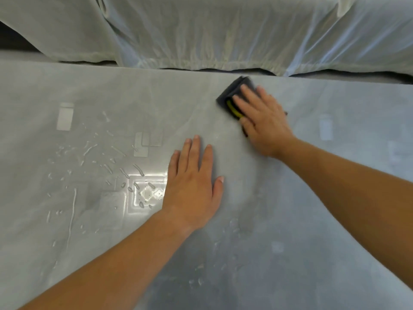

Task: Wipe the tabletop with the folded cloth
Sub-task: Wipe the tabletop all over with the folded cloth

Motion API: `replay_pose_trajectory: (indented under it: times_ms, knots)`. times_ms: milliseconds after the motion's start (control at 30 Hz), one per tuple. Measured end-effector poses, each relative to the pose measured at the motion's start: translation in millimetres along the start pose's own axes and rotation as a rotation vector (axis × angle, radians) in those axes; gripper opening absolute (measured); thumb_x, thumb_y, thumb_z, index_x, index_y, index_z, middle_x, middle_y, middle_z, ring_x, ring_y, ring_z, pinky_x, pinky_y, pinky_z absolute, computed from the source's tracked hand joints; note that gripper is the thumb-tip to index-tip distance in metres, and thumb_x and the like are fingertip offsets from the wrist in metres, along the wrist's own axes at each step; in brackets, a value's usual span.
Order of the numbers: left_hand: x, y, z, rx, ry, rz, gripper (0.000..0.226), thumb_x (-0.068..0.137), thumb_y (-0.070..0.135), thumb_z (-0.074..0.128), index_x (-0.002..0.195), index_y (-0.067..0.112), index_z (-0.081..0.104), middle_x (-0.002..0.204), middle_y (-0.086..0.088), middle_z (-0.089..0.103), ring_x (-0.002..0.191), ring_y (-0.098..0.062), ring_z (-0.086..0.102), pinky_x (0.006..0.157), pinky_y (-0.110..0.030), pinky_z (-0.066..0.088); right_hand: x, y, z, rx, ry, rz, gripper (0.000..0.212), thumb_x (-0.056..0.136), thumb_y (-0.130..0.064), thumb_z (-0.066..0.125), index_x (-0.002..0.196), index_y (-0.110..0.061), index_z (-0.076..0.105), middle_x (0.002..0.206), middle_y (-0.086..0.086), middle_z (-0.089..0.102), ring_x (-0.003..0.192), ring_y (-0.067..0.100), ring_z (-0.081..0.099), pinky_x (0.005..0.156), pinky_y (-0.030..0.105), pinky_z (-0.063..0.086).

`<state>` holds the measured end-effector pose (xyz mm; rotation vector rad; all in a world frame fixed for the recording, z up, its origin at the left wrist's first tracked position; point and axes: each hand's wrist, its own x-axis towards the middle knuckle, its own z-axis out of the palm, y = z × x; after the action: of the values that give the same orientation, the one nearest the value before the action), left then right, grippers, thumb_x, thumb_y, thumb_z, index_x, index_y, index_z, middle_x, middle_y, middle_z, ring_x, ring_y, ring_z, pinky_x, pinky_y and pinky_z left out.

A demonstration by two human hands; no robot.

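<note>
Droplets of water (pixel 107 157) were seen scattered over the glossy grey surface (pixel 324 209), to the left of the left hand (pixel 194 182). That hand was laid flat on the surface, palm down, with its fingers straight and slightly spread. Its grip was open and nothing was held.

The folded cloth (pixel 232 95), dark with a yellow-green strip showing at one edge, was found beyond and to the right of the left hand. It was pressed to the surface by the right hand (pixel 263 121), whose fingers were stretched flat across its top. That grip was also open, with no finger seen curled round the cloth. Both cloth and right hand were slightly blurred.

Bright square reflections were seen among the droplets just left of the left hand. Pale draped fabric (pixel 212 34) was seen far beyond the left hand, past the surface's far edge.
</note>
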<state>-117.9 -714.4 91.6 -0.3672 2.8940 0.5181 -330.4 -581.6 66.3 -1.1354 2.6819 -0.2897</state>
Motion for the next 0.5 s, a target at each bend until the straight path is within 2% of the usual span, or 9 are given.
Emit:
replay_pose_trajectory:
  times_ms: [67,133,200,267,333,367,433,500]
  knots:
    - [-9,-1,2,0.007,0.002,0.006,0.070,0.095,0.048,0.025,0.153,0.009,0.027,0.164,-0.019,0.014,0.152,-0.033,0.009,0.123,-0.048,0.008,5,5,-5,0.062,0.027,0.216,0.052,0.105,-0.037,0.033,0.157,-0.033,0.028,0.168,-0.003,0.014,0.155,0.030,0.007,0.124,0.048,0.008]
    - [-17,0,7,0.019,0.006,0.000,0.068,0.095,0.047,0.028,0.152,0.009,0.031,0.162,-0.021,0.019,0.151,-0.035,0.014,0.122,-0.050,0.012,-5,-16,1,0.073,0.073,0.322,0.053,0.105,-0.033,0.034,0.157,-0.032,0.026,0.169,-0.003,0.011,0.155,0.031,0.004,0.124,0.047,0.004]
    - [-26,2,11,0.028,-0.003,-0.006,0.068,0.095,0.046,0.030,0.151,0.008,0.032,0.161,-0.022,0.021,0.150,-0.036,0.016,0.121,-0.052,0.015,-35,-41,14,0.032,0.086,0.217,0.056,0.101,-0.035,0.034,0.156,-0.030,0.029,0.168,-0.001,0.014,0.154,0.034,0.007,0.124,0.051,0.008]
    - [-33,6,14,0.045,-0.014,-0.003,0.067,0.096,0.046,0.029,0.152,0.009,0.031,0.162,-0.022,0.020,0.151,-0.035,0.015,0.121,-0.052,0.015,-72,-51,23,0.000,0.005,-0.001,0.056,0.100,-0.039,0.031,0.156,-0.031,0.031,0.167,-0.002,0.017,0.154,0.033,0.008,0.124,0.051,0.008]
    - [-38,9,17,0.065,-0.031,-0.010,0.067,0.097,0.046,0.025,0.153,0.010,0.028,0.163,-0.020,0.017,0.152,-0.034,0.012,0.122,-0.051,0.013,-96,-41,22,-0.018,-0.094,-0.160,0.055,0.102,-0.040,0.029,0.156,-0.033,0.030,0.167,-0.004,0.017,0.155,0.029,0.007,0.124,0.047,0.006]
    - [-39,10,18,0.067,-0.032,-0.015,0.067,0.097,0.045,0.025,0.153,0.010,0.028,0.163,-0.020,0.016,0.152,-0.034,0.011,0.122,-0.051,0.012,-98,-30,19,-0.023,-0.101,-0.181,0.055,0.101,-0.040,0.029,0.155,-0.034,0.030,0.167,-0.006,0.018,0.155,0.029,0.009,0.124,0.048,0.007]
    - [-42,12,21,0.061,-0.028,-0.016,0.066,0.097,0.044,0.026,0.153,0.009,0.029,0.163,-0.021,0.016,0.152,-0.034,0.010,0.122,-0.051,0.011,-92,-12,15,-0.001,-0.028,-0.048,0.056,0.100,-0.040,0.030,0.155,-0.035,0.031,0.167,-0.006,0.018,0.154,0.029,0.011,0.123,0.052,0.014]
    - [-48,15,24,0.047,-0.021,-0.023,0.066,0.097,0.044,0.027,0.153,0.009,0.028,0.163,-0.020,0.016,0.152,-0.033,0.009,0.123,-0.050,0.009,-85,-13,13,0.087,0.048,0.233,0.054,0.102,-0.035,0.033,0.156,-0.034,0.029,0.168,-0.006,0.014,0.155,0.029,0.007,0.124,0.051,0.011]
